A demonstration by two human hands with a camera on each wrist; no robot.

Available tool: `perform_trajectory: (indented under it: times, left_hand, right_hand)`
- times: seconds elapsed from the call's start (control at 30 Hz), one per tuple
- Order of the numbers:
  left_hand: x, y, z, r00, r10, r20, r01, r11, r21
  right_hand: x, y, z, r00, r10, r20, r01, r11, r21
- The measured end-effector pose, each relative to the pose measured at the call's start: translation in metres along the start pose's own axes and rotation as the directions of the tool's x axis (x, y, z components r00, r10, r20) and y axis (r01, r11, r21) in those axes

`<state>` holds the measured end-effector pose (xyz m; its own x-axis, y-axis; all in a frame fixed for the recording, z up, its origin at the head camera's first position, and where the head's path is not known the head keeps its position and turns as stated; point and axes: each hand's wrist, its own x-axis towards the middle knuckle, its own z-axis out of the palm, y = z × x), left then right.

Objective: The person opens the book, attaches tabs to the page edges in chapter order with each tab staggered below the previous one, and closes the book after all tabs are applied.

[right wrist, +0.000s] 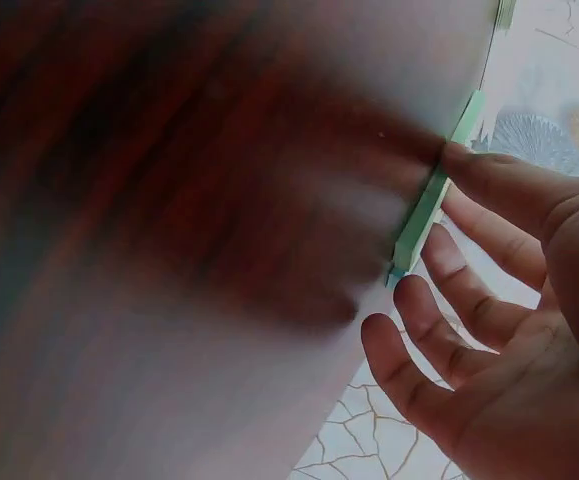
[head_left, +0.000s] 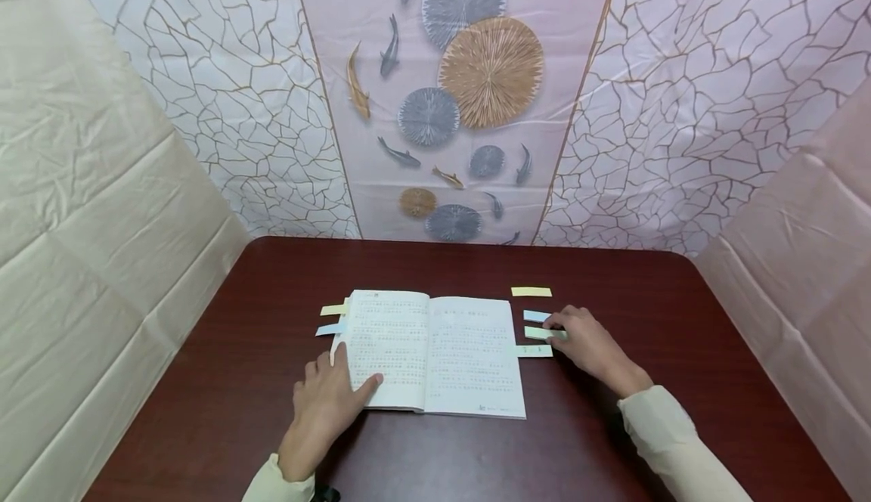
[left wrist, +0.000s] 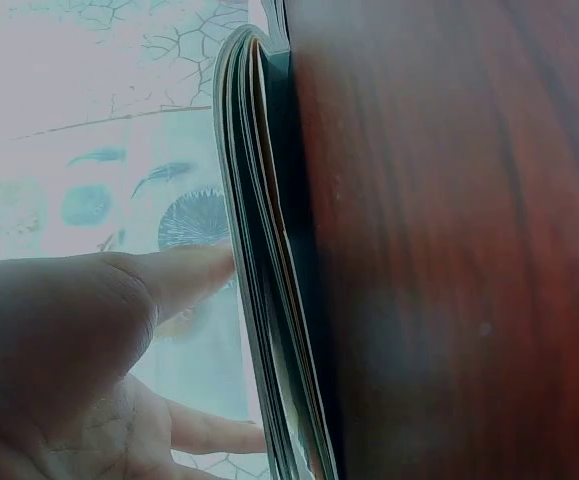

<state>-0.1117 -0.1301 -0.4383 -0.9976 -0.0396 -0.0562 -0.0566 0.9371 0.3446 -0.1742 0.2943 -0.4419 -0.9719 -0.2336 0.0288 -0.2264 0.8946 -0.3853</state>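
Note:
An open book [head_left: 472, 358] with printed pages lies on the dark red table. My left hand [head_left: 325, 402] rests with spread fingers on its left page, near the lower left corner; in the left wrist view the thumb [left wrist: 184, 280] touches the page beside the book's edge [left wrist: 269, 260]. Right of the book, my right hand [head_left: 592, 343] pinches the end of a green sticky-note pad [head_left: 540, 333] between thumb and fingers. The right wrist view shows this green pad [right wrist: 434, 200] edge-on, the other fingers loosely bent. A pale green tab [head_left: 535, 351] sticks out from the right page.
A blue sticky-note pad [head_left: 535, 316] lies just beyond the green one, and a yellow pad [head_left: 531, 291] farther back. Yellow [head_left: 333, 310] and blue [head_left: 328, 330] tabs project from the book's left edge. Patterned cloth [head_left: 456, 109] hangs behind the table.

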Motion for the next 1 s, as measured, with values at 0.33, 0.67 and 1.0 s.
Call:
perform_trajectory:
  times: [0.33, 0.67, 1.0]
  left_hand:
    - [0.003, 0.007, -0.005, 1.000, -0.022, -0.011, 0.022, 1.000, -0.009]
    - [0.003, 0.002, -0.010, 0.996, -0.077, 0.037, 0.078, 0.996, -0.037]
    - [0.011, -0.015, -0.014, 0.995, -0.089, 0.054, 0.095, 0.987, -0.127]
  right_hand:
    - [-0.025, -0.047, -0.016, 0.984, 0.107, -0.140, -0.091, 0.989, 0.121]
    - [-0.055, -0.094, 0.021, 0.966, 0.258, -0.036, -0.253, 0.962, 0.104]
    - [-0.050, -0.112, 0.038, 0.952, 0.298, 0.063, -0.304, 0.946, 0.112]
